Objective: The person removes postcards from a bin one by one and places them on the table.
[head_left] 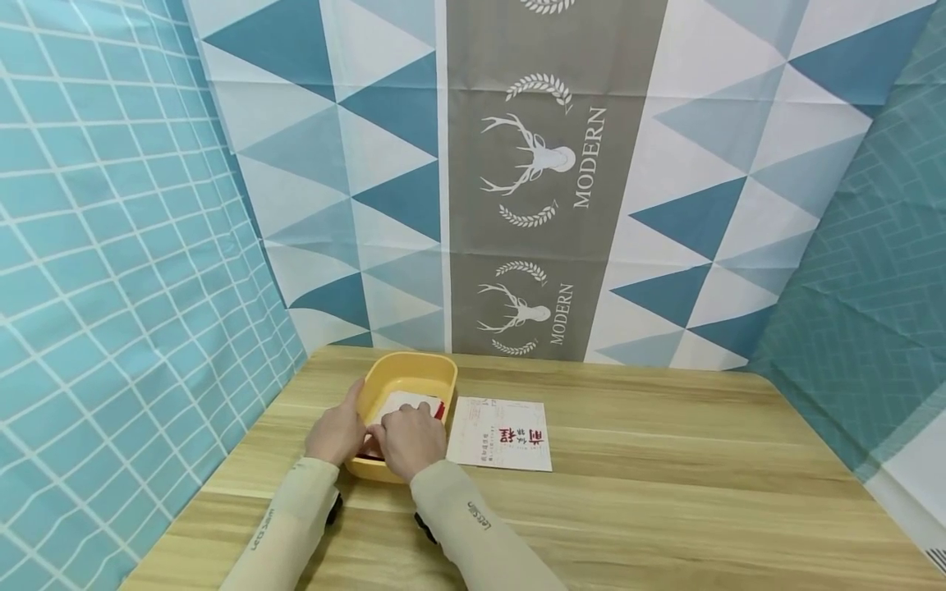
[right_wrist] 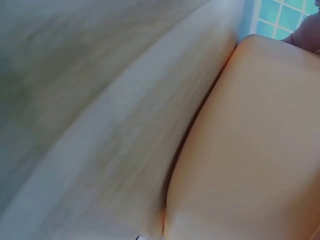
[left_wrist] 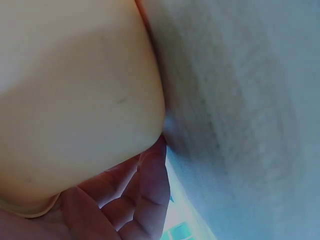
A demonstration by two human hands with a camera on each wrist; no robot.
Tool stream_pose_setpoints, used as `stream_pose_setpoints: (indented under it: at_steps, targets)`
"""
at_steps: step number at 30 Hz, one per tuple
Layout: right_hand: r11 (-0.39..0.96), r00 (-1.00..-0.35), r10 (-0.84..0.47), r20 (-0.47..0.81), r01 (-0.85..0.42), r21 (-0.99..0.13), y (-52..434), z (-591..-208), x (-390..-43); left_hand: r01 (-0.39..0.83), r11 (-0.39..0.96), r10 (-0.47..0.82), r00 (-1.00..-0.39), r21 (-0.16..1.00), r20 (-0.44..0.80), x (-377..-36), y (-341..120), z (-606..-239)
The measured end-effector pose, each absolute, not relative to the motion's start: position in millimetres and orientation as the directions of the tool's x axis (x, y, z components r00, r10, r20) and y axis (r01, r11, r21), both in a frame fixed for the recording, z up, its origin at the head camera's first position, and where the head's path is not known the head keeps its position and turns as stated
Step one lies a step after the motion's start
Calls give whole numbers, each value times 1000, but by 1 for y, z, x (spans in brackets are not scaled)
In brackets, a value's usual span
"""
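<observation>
1. A yellow plastic tub sits on the wooden table, left of centre and near the back edge; inside it lies a white packet with red print, partly hidden by the hands.
2. The left hand rests against the tub's left near corner, fingers curved along the rim; the left wrist view shows fingers lying under the tub's outer wall.
3. The right hand lies over the tub's near rim, fingers bent down onto the packet; whether it pinches the packet cannot be told.
4. A flat white paper sachet with red characters lies on the table just beside the tub's right wall.
5. The tub stands close to the table's left edge, where the blue grid cloth hangs; the wood to the right and front is open.
</observation>
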State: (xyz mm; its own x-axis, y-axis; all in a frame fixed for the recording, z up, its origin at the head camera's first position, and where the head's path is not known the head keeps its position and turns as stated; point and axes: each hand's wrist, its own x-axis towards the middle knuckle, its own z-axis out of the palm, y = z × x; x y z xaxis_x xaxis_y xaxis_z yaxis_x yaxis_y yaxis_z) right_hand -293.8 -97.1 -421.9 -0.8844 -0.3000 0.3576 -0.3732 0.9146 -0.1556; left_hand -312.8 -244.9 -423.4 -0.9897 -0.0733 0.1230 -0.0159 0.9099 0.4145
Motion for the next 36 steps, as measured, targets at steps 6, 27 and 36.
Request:
stream_pose_setpoints:
  at_steps: [6,27,36]
  targets:
    - [916,-860,-286,423,-375,-142,-98,-425,-296,-11,912,-68,-990,411,126,-313,-245,-422]
    - [827,-868,-268,417,-429,-362,-89,-424,-299,-34,899,-71,-995,437,68,-313,-246,-425]
    - [800,-859,-307,409,-466,-378,-87,-423,-301,-44,901,-82,-994,432,70,-315,-245,-423]
